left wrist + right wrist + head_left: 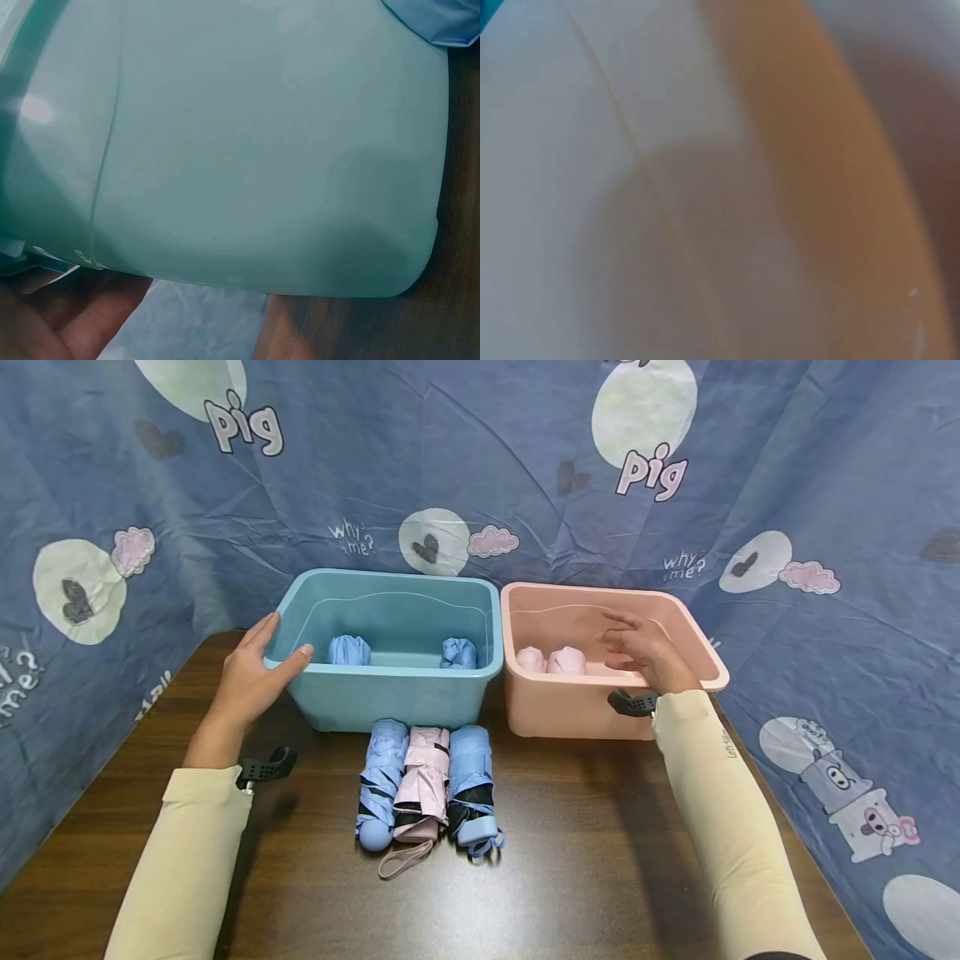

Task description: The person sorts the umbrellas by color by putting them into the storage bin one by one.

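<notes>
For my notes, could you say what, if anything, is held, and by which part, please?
Nothing appears held: the left hand rests at a corner of the blue bin; the right hand is empty.

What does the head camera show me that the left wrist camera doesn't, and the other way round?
Only the head view: the pink bin, the right hand, the folded pink umbrella, and the pink bundles and blue bundles inside the bins.

Only the left wrist view: a thin line on the outside of the blue bin, which I can't make out from the head.

Both: the blue bin, part of the left hand, the wooden table, and blue cloth, apparently a blue umbrella.
</notes>
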Demonstrator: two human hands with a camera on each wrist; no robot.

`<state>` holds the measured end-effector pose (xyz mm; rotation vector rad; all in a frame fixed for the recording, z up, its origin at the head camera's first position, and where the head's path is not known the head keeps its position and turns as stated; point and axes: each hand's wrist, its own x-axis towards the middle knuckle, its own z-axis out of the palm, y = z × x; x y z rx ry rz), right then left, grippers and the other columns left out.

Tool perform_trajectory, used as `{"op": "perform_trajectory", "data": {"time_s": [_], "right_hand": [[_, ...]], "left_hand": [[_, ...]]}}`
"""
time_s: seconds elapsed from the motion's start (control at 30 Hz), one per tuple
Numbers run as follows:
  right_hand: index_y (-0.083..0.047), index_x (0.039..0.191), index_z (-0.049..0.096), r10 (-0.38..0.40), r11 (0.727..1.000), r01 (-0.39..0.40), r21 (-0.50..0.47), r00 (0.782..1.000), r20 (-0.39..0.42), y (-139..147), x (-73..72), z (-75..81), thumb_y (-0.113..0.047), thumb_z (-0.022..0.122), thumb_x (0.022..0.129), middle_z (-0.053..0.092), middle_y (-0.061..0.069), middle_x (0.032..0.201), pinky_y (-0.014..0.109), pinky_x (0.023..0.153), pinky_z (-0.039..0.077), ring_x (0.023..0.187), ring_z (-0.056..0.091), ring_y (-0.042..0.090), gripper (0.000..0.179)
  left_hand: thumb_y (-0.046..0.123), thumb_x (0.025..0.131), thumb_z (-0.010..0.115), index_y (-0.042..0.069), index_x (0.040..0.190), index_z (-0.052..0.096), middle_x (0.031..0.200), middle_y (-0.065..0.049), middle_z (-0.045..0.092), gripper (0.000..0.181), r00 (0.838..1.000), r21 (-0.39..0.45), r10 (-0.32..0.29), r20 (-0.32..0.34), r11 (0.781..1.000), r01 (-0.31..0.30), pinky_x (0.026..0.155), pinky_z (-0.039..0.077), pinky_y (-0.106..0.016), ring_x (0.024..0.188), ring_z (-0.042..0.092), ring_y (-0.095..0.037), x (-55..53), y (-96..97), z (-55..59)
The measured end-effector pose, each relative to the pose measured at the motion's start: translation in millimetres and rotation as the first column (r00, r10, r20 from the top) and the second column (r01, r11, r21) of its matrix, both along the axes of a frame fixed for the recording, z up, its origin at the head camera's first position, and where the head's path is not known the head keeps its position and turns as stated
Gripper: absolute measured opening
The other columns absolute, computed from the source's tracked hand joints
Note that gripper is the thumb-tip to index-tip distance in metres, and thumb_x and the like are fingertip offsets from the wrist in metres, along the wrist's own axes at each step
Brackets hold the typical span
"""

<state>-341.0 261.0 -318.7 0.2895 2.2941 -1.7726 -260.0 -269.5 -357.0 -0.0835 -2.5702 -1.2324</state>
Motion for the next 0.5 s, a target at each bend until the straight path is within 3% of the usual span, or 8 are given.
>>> {"op": "perform_trajectory", "data": {"time_s": [0.3, 0.5], "right_hand": [[-0.022, 0.150, 0.037, 0.006, 1.000, -0.006, -0.009, 1.000, -0.014, -0.7, -0.8, -3.3, -0.011, 0.057, 0.096, 0.034, 0.011, 0.153, 0.048, 0.102, 0.042, 0.134, 0.037, 0.034, 0.059], [-0.021, 0.152, 0.034, 0.028, 0.999, -0.026, 0.035, 0.999, -0.042, 0.5, 1.6, -3.6, -0.017, 0.058, 0.097, 0.033, 0.010, 0.153, 0.050, 0.104, 0.039, 0.133, 0.040, 0.035, 0.060]], "left_hand": [[0.044, 0.091, 0.059, 0.009, 0.154, 0.020, 0.159, -0.013, 0.018, 0.082, 1.000, -0.004, 0.011, -0.017, 1.000, -0.011, 0.109, 0.019, -0.063, 0.143, 0.017, -0.037, -0.1, 0.8, -3.4], [0.045, 0.090, 0.060, 0.010, 0.154, 0.022, 0.159, -0.012, 0.020, 0.082, 0.999, -0.014, 0.017, -0.033, 1.000, -0.017, 0.108, 0.020, -0.063, 0.143, 0.019, -0.037, -0.2, -0.7, -4.9]]}}
